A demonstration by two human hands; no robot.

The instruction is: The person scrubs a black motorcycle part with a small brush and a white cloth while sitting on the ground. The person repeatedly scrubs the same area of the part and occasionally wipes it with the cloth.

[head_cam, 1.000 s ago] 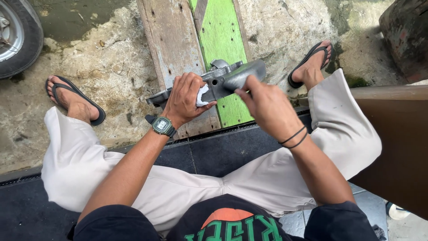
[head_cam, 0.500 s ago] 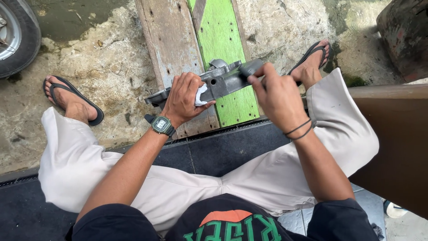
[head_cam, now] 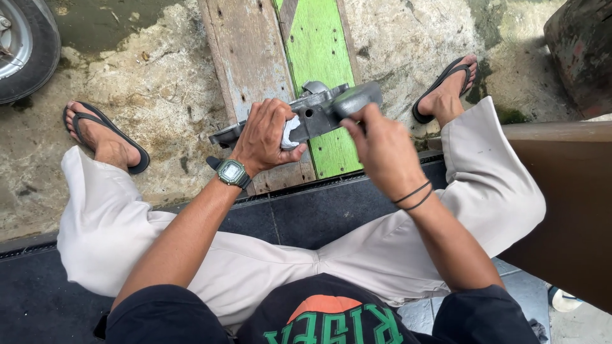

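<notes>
A grey metal machine part [head_cam: 319, 109], long and cast, is held between my knees above the ground. My left hand [head_cam: 264, 137] grips its left half and presses a pale cloth [head_cam: 290, 132] against it. My right hand [head_cam: 382, 150] holds the right end, where a rounded grey section sticks out. A watch sits on my left wrist, dark bands on my right. I sit on a dark step in light trousers and sandals.
A weathered plank [head_cam: 245, 70] and a green-painted board [head_cam: 319, 57] lie on the rough concrete below. A tyre [head_cam: 25, 51] stands at the top left. A brown wooden panel [head_cam: 561, 204] rises on the right, a dark rusty object [head_cam: 583, 51] beyond it.
My right hand has shifted along the part's right end, moving slightly down and left. My left hand keeps its grip with the cloth. The part has barely moved.
</notes>
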